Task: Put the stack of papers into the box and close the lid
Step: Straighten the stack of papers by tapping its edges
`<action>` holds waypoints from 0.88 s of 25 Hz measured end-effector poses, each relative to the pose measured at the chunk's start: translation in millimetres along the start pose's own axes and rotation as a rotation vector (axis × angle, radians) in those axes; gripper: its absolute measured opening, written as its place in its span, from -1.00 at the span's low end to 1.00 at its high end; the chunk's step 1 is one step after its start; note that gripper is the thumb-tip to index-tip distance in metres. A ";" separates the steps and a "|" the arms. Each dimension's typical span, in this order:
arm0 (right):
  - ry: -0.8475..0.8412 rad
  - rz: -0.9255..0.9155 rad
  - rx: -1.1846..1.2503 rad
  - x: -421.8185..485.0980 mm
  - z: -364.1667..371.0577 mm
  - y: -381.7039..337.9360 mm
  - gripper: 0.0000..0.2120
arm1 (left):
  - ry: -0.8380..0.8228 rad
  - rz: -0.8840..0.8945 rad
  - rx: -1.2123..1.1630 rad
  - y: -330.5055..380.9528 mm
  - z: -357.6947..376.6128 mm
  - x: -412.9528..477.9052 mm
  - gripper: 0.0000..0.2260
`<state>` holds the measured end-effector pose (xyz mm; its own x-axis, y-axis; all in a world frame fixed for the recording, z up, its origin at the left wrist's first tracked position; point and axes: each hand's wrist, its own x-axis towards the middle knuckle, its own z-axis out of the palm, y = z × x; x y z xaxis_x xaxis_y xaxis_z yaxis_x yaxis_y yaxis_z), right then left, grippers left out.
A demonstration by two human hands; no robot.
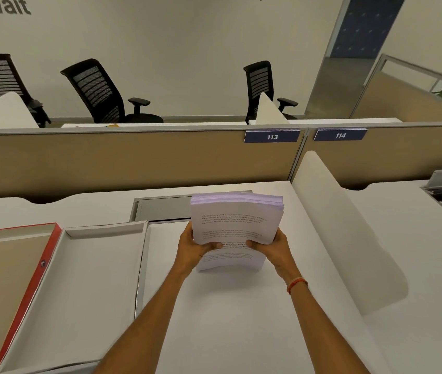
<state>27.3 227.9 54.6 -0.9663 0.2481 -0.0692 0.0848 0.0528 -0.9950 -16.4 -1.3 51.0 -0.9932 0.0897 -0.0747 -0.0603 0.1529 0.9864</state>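
A thick stack of printed white papers (234, 220) is held upright on its lower edge above the white desk. My left hand (194, 248) grips its left side and my right hand (274, 248) grips its right side, thumbs on the front sheet. The box (101, 268) lies open to the left of my hands, a white tray with nothing inside. Its red-edged lid (12, 268) lies flipped open further left, brown inside.
A grey cable hatch (160, 209) sits in the white desk (241, 314) behind the papers. A white rounded divider (344, 225) rises on the right. A tan partition (133, 157) runs across the back, with black office chairs beyond it.
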 end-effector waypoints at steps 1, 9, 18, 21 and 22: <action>0.016 -0.004 -0.003 0.6 1.3 0.5 -0.45 | 0.004 -0.010 -0.001 -1.4 0.2 0.2 -0.39; 0.167 -0.012 -0.024 0.5 12.7 0.6 -0.59 | 0.122 -0.062 -0.027 -1.2 3.9 -1.1 -0.64; 0.214 0.030 -0.089 13.6 20.9 -28.9 -0.62 | 0.086 0.012 0.014 30.8 -1.6 7.9 -0.61; 0.198 0.115 -0.092 21.6 24.7 -50.0 -0.58 | 0.034 0.010 0.070 44.3 -11.0 20.6 -0.61; 0.189 0.143 -0.090 23.6 26.1 -54.9 -0.59 | 0.025 0.000 0.094 46.8 -14.5 23.7 -0.60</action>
<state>-6.6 205.6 105.7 -0.8811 0.4349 -0.1858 0.2468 0.0877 -0.9651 -44.2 -6.3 97.5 -0.9954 0.0649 -0.0702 -0.0523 0.2445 0.9682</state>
